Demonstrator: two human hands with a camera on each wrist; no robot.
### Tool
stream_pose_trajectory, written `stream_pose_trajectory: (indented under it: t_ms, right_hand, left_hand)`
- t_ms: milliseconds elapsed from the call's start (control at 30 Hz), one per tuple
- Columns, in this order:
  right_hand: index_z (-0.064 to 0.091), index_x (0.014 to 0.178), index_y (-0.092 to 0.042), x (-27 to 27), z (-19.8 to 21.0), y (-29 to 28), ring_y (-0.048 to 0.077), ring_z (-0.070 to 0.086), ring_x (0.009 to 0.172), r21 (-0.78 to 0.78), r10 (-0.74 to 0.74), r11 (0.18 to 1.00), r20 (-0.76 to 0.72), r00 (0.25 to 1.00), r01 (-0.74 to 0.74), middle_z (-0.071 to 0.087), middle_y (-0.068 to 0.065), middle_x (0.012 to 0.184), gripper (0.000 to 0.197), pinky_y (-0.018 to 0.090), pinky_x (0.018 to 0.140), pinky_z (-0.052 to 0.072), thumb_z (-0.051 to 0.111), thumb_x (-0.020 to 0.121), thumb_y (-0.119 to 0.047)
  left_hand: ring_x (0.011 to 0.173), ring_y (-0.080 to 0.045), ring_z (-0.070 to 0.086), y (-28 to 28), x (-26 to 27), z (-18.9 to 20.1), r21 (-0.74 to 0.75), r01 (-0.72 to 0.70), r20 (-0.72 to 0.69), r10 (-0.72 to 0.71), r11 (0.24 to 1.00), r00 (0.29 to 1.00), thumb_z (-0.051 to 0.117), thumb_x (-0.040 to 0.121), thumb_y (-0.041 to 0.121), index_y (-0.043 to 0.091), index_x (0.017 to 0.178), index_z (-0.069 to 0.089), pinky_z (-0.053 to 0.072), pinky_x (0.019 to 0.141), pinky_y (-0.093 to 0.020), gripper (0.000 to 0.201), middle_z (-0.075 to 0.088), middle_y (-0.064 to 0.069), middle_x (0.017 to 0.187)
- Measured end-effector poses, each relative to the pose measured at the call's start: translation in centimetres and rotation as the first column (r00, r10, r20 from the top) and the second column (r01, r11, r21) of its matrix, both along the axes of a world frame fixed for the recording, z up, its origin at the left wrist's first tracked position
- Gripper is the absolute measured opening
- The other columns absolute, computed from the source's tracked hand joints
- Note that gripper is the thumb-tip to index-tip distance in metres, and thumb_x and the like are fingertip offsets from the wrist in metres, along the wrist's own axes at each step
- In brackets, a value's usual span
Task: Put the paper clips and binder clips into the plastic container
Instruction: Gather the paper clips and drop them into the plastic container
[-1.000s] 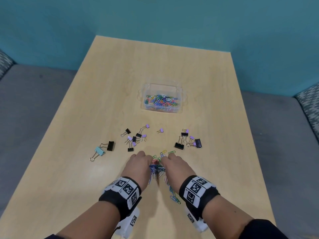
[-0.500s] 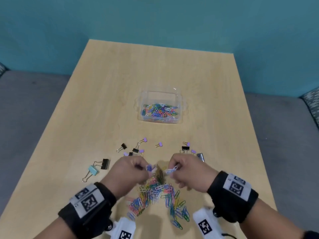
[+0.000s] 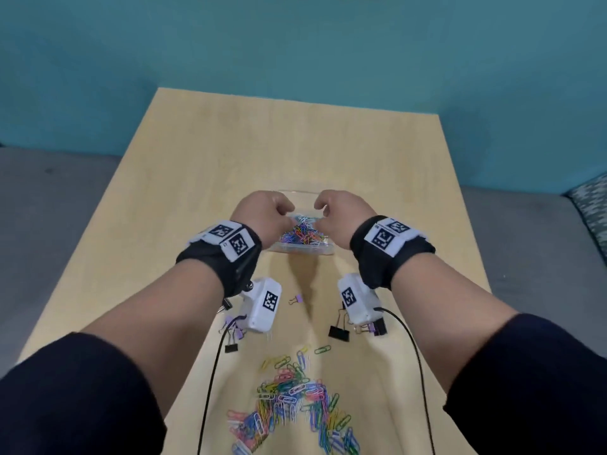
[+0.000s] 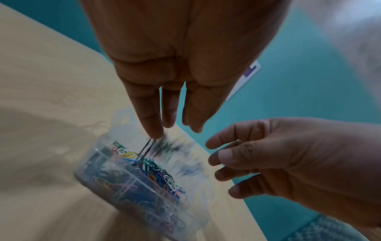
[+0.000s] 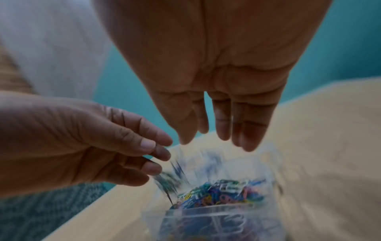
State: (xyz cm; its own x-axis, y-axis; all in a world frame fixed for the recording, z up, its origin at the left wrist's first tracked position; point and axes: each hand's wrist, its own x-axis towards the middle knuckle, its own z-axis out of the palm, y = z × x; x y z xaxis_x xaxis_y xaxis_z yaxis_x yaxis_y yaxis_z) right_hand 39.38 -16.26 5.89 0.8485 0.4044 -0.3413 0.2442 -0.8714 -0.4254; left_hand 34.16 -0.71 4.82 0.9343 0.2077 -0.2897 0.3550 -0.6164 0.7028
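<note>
A clear plastic container (image 3: pixel 297 252) part-filled with coloured paper clips (image 3: pixel 300 234) stands mid-table. Both hands hover right over it. My left hand (image 3: pixel 284 208) has its fingers straight and pointing down (image 4: pixel 171 117), with a dark clip dangling at one fingertip (image 4: pixel 153 135). My right hand (image 3: pixel 323 205) also has loose, straight fingers (image 5: pixel 216 127). Blurred clips (image 5: pixel 171 179) are falling between the hands into the container (image 5: pixel 216 216). A heap of coloured paper clips (image 3: pixel 295 402) lies near the front edge. Binder clips lie between: a black one (image 3: pixel 339 331), a small purple one (image 3: pixel 297 299), a left cluster (image 3: pixel 234 330).
The light wooden table (image 3: pixel 295 152) ends at a teal wall (image 3: pixel 295 44). Grey upholstery (image 3: pixel 49 208) runs along both sides, with a patterned cushion (image 3: pixel 591 205) at the right. Black cables (image 3: pixel 210 389) hang from the wrist cameras over the near table.
Both hands lifted pinches of paper clips from the near heap, carried them forward over the container, and their fingers have spread so the clips drop in.
</note>
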Motion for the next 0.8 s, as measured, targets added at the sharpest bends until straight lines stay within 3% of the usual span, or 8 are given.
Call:
stream_pose_trajectory:
  t_ms: [67, 167, 300, 400, 500, 600, 667, 800]
  right_hand:
    - [0.055, 0.121, -0.017, -1.6, 0.4, -1.1, 0.030, 0.052, 0.105, -0.078, 0.047, 0.996, 0.081, 0.996, -0.041, 0.054, 0.009, 0.119, 0.033, 0.035, 0.083, 0.045, 0.054, 0.088, -0.018]
    - [0.058, 0.113, -0.012, -7.2, 0.7, -3.8, 0.030, 0.051, 0.100, -0.033, 0.127, 0.992, 0.178, 0.976, -0.123, 0.054, 0.009, 0.111, 0.029, 0.038, 0.080, 0.046, 0.047, 0.087, -0.010]
    - [0.057, 0.109, -0.015, -17.1, -1.9, -6.5, 0.023, 0.051, 0.092, -0.032, 0.338, 0.941, 0.009, 0.941, -0.337, 0.053, 0.003, 0.100, 0.026, 0.039, 0.078, 0.048, 0.042, 0.089, -0.007]
    - [0.046, 0.127, -0.007, -21.8, -5.5, -7.1, 0.029, 0.045, 0.119, -0.067, 0.477, 0.878, 0.039, 0.878, -0.474, 0.049, 0.011, 0.125, 0.042, 0.041, 0.099, 0.044, 0.048, 0.085, -0.010]
    - [0.019, 0.145, 0.004, -23.2, -9.2, -7.1, 0.040, 0.017, 0.142, -0.188, 0.495, 0.859, 0.072, 0.866, -0.475, 0.024, 0.026, 0.151, 0.069, 0.048, 0.114, 0.022, 0.044, 0.083, -0.014]
    - [0.010, 0.147, 0.003, -24.3, -10.8, -7.1, 0.042, 0.004, 0.143, -0.255, 0.504, 0.835, 0.001, 0.864, -0.487, 0.016, 0.026, 0.153, 0.064, 0.051, 0.115, 0.015, 0.027, 0.091, -0.024]
    - [0.016, 0.145, 0.001, -25.4, -10.6, -7.6, 0.042, 0.009, 0.142, -0.271, 0.500, 0.832, -0.012, 0.866, -0.484, 0.020, 0.025, 0.152, 0.060, 0.050, 0.114, 0.020, 0.018, 0.093, -0.029]
    - [0.035, 0.135, -0.011, -28.1, -8.0, -10.2, 0.033, 0.037, 0.130, -0.141, 0.434, 0.894, 0.045, 0.900, -0.424, 0.040, 0.012, 0.139, 0.051, 0.041, 0.105, 0.039, 0.039, 0.085, -0.025]
  left_hand:
    - [0.097, -0.020, 0.062, 0.1, -1.5, -0.2, 0.108, 0.035, 0.023, -0.037, 0.993, 0.999, 0.066, 0.083, 0.021, 0.021, 0.115, 0.065, 0.047, 0.087, -0.031, 0.032, 0.064, 0.000, 0.111]
    - [0.098, -0.021, 0.060, -0.2, -7.1, -0.1, 0.192, 0.096, 0.158, -0.127, 0.977, 0.979, 0.061, 0.087, 0.021, 0.021, 0.119, 0.063, 0.045, 0.085, -0.031, 0.032, 0.062, -0.001, 0.113]
    - [0.108, -0.020, 0.055, -2.7, -17.3, -2.4, 0.254, 0.405, 0.051, -0.430, 0.878, 0.901, 0.046, 0.095, 0.025, 0.017, 0.125, 0.057, 0.044, 0.094, -0.033, 0.033, 0.058, -0.002, 0.122]
    - [0.131, -0.033, 0.042, -4.1, -20.9, -5.9, 0.408, 0.553, -0.118, -0.559, 0.726, 0.821, 0.027, 0.094, 0.033, 0.004, 0.138, 0.042, 0.039, 0.106, -0.044, 0.055, 0.045, -0.017, 0.141]
    - [0.137, -0.035, 0.032, -4.3, -21.7, -8.5, 0.473, 0.582, -0.193, -0.567, 0.661, 0.801, 0.020, 0.094, 0.038, -0.003, 0.142, 0.031, 0.031, 0.110, -0.046, 0.064, 0.036, -0.023, 0.146]
    - [0.130, -0.034, 0.043, -4.3, -23.3, -8.7, 0.472, 0.603, -0.221, -0.575, 0.644, 0.788, 0.030, 0.092, 0.041, -0.001, 0.138, 0.039, 0.039, 0.105, -0.045, 0.063, 0.047, -0.021, 0.138]
    - [0.117, -0.030, 0.056, -4.2, -24.7, -8.0, 0.470, 0.599, -0.170, -0.599, 0.648, 0.782, 0.050, 0.086, 0.040, 0.004, 0.130, 0.050, 0.048, 0.096, -0.038, 0.057, 0.058, -0.015, 0.126]
    - [0.092, -0.017, 0.065, -3.1, -28.0, -6.0, 0.443, 0.473, 0.002, -0.529, 0.762, 0.849, 0.081, 0.062, 0.033, 0.019, 0.113, 0.061, 0.054, 0.071, -0.021, 0.057, 0.065, 0.002, 0.107]
